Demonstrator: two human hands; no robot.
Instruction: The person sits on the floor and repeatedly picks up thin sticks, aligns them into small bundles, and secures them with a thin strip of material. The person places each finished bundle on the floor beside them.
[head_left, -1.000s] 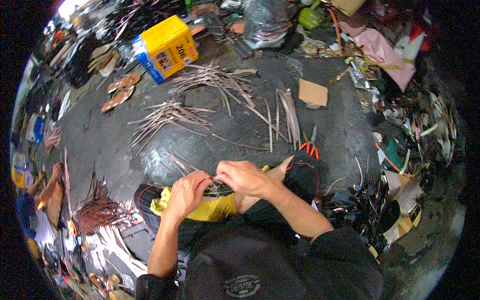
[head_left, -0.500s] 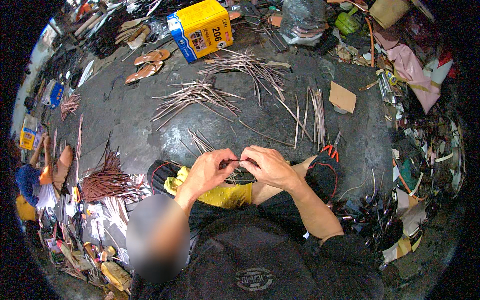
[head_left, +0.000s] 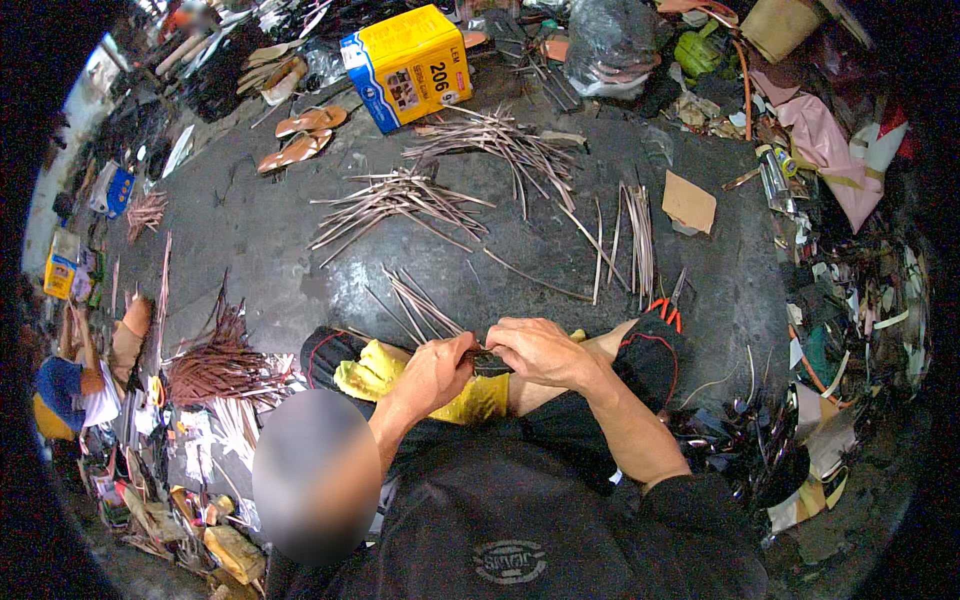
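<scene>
Ahead of you, the yellow-and-blue box [head_left: 408,70] carries bold dark printing, a large number and a pictured panel on its facing side, and your black shirt [head_left: 450,500] has a pale oval emblem with lettering across its middle. The narrow strip [head_left: 481,351] you are working sits right at your fingertips, a small dark sliver between the two hands, most of it covered by your fingers. Your left hand [head_left: 445,367] pinches it, thumb pressed to curled fingers, knuckles up; your right hand [head_left: 530,350] pinches just beside it, its back turned upward and its fingers bent down toward the left. The fingertips of both nearly meet above your lap, over the yellow cloth [head_left: 470,400]. Your right forearm slants up and inward from its sleeve; the left one rises from behind a blurred patch that hides its lower part. Just beyond your left hand lies a loose bundle of thin strips [head_left: 415,300], with a larger pile [head_left: 400,207] farther out on the dark floor [head_left: 250,235]. Red-handled pliers [head_left: 672,303] lie by your right knee.
</scene>
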